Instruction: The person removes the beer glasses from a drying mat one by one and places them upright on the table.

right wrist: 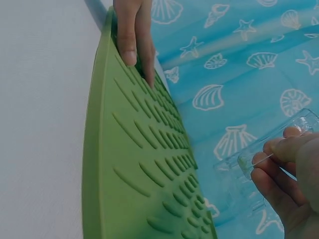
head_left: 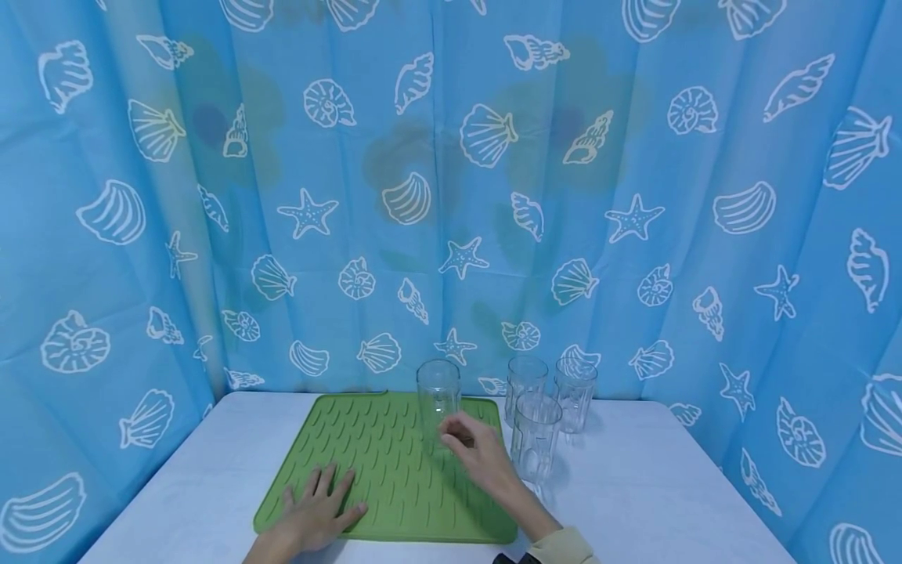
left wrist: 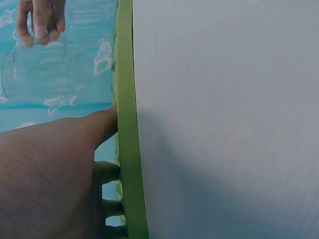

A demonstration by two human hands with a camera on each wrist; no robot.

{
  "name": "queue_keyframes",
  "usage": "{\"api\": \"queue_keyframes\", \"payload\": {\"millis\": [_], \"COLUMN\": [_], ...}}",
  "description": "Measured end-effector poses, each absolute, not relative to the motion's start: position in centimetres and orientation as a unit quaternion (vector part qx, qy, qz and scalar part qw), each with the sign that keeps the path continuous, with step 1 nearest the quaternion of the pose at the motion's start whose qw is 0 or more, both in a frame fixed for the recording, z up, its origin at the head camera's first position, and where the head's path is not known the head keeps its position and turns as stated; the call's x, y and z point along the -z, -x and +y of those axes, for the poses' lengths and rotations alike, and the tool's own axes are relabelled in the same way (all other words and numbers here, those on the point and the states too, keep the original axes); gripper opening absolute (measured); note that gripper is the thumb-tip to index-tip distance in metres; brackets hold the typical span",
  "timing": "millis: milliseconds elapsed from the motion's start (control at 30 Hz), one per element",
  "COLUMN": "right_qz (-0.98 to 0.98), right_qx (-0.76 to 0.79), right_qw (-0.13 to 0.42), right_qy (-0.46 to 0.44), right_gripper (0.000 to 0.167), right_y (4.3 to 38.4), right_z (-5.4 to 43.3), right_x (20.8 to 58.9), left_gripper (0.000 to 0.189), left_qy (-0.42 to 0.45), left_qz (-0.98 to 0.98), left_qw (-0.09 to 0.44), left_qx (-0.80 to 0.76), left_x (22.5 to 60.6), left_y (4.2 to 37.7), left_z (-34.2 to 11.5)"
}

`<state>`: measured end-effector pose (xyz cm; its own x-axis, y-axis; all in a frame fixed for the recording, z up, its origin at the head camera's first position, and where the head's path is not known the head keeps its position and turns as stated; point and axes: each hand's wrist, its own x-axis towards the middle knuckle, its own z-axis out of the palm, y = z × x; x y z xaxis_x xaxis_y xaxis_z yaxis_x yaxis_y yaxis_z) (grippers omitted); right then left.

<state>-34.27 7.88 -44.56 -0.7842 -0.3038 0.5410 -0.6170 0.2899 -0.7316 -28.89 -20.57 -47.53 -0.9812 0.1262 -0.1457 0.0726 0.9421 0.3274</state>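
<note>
My left hand [head_left: 310, 513] lies with its fingers straight and spread on the near left part of a green ridged silicone mat [head_left: 373, 470]. In the left wrist view its thumb and fingers press along the mat's top. Above the mat's right half, my right hand [head_left: 482, 458] has its fingers curled, the thumb close to the fingertips. It holds a clear drinking glass [head_left: 438, 392], seen upright with its mouth on top. In the right wrist view the fingertips overlap this glass's side. The transparent lower end blends with the background.
Three more clear glasses stand to the right of the mat: one at the front [head_left: 537, 439], one behind it [head_left: 527, 384] and one at the back right [head_left: 576, 395]. A white tabletop [head_left: 634, 486] carries everything. Behind it hangs a blue shell-patterned curtain [head_left: 437, 196].
</note>
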Motion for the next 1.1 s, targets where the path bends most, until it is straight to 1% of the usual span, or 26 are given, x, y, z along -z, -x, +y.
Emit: {"api": "queue_keyframes", "payload": {"millis": [133,333,433,567,733,933,1100], "right_qz": [-0.79,-0.783,-0.774,-0.765,-0.76,-0.756,-0.735], "right_qx": [-0.517,-0.541,-0.547,-0.544,-0.545,-0.554,-0.58], "right_qw": [0.171,0.156,0.154,0.168,0.172,0.175,0.164], "right_qy": [-0.281,-0.266,-0.279,-0.301,-0.31,-0.302,-0.311], "right_gripper": [0.009,0.012,0.011,0.011,0.009,0.012,0.014], "right_y": [33.3,30.6,29.5,28.7,28.8,30.5,31.1], "right_z": [8.3,8.9,9.4,9.7,10.1,10.6,10.8], "right_x": [44.3,42.3,41.4,40.6,40.5,42.0,42.7], "left_gripper": [0.081,0.081,0.081,0.081,0.081,0.081,0.082], "left_qy": [-0.047,-0.047,-0.049,-0.047,-0.045,-0.045,-0.042], "left_qz": [0.982,0.981,0.982,0.982,0.982,0.983,0.983], "left_qw": [0.086,0.087,0.085,0.087,0.088,0.084,0.089], "left_qx": [-0.161,-0.165,-0.162,-0.16,-0.161,-0.16,-0.157], "left_x": [47.6,47.4,47.4,47.4,47.4,47.3,47.3], "left_y": [28.9,28.9,29.0,29.0,28.9,28.9,28.9], "left_z": [-20.6,-20.5,-20.5,-20.6,-20.6,-20.5,-20.4]}}
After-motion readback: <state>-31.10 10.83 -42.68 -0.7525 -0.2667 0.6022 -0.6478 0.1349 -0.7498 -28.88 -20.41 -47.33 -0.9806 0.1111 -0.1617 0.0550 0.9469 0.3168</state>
